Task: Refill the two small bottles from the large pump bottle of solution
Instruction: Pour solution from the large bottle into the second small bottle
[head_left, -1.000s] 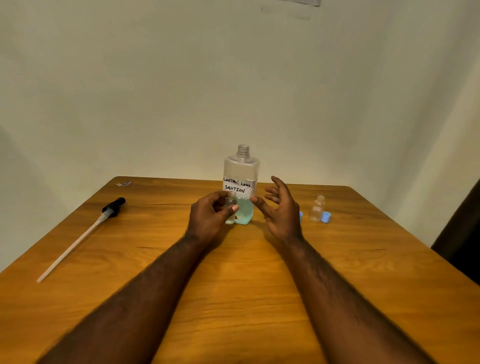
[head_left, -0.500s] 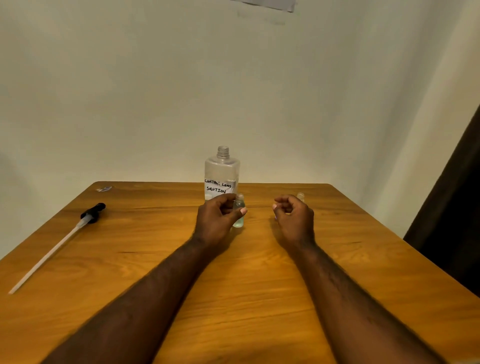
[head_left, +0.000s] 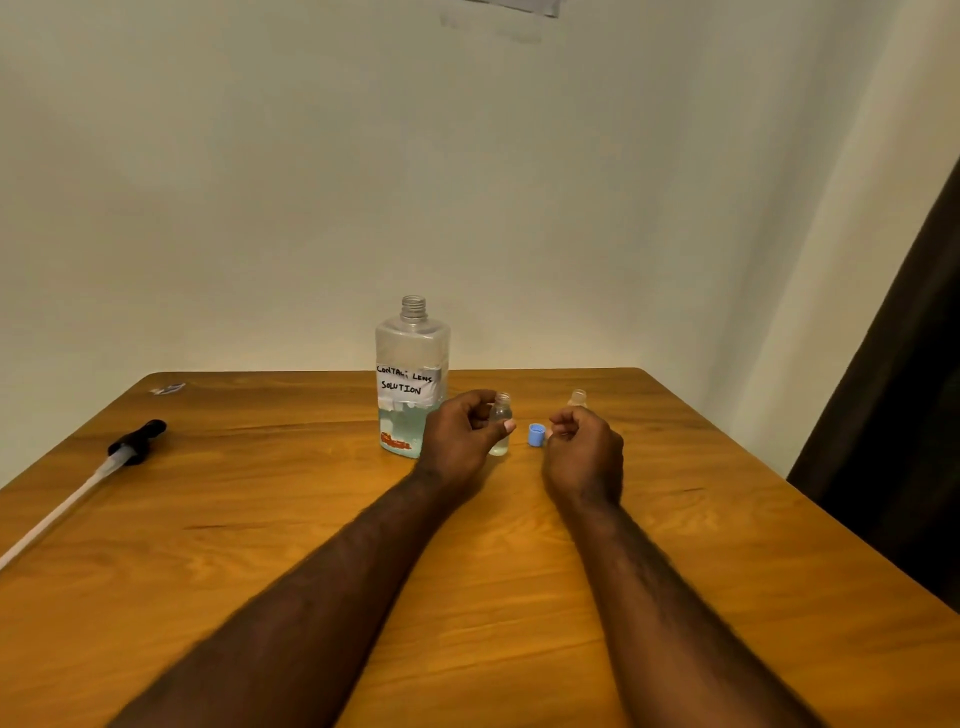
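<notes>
- Left hand (head_left: 462, 439): fingers and thumb curled round a small clear plastic bottle (head_left: 500, 423). The bottle is upright, its open neck shows above the fingers, and a little pale liquid sits at its base. It is at the far middle of the table, just right of the large bottle. Whether its base rests on the wood cannot be told.
- Right hand (head_left: 584, 454): fingers curled, fingertips pinching a small blue plastic cap (head_left: 536, 435) just beside the held bottle.
- 2nd small clear plastic bottle (head_left: 577, 398): uncapped and upright on the brown wooden table (head_left: 311, 519), behind the right hand. Fill level cannot be told.
- Large square clear plastic bottle (head_left: 413, 379): handwritten label reading roughly "CONTACT LENS SOLUTION", threaded neck open, pale blue liquid about 1/3 up. It stands upright just left of the left hand.
- Black pump head with white dip tube (head_left: 136, 441): lying flat at the table's left, well apart from the bottles.
- Handling, small bottles: judged very light, thin-walled and easily tipped, with narrow mouths. Hold round the body below the neck, without squeezing.
- Handling, large bottle: judged fairly light at this fill, with smooth and possibly slippery flat sides. Grip across the labelled mid-body and tilt slowly, since the liquid will shift.
</notes>
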